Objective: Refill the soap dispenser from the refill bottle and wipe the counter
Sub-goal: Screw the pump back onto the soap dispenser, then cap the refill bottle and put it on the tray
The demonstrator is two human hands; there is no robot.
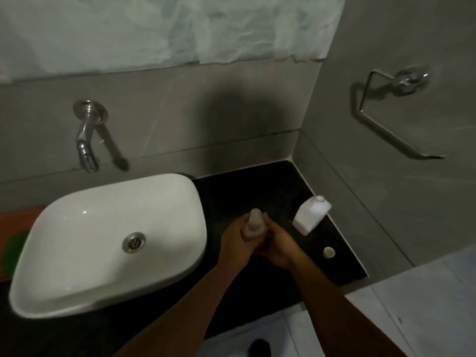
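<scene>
A small translucent soap dispenser (253,224) stands upright on the black counter (257,191), just right of the sink. My left hand (235,240) wraps its left side and my right hand (277,244) wraps its right side and base. The white rectangular refill bottle (310,215) stands apart to the right, near the wall, with a small nozzle on top. A small round white cap (329,252) lies on the counter in front of that bottle. No cloth is in view.
A white basin (180,202) with a metal drain fills the left of the counter, under a chrome wall tap (87,148). A metal towel ring (386,117) hangs on the right wall. The counter's front edge (257,328) drops to a pale tiled floor.
</scene>
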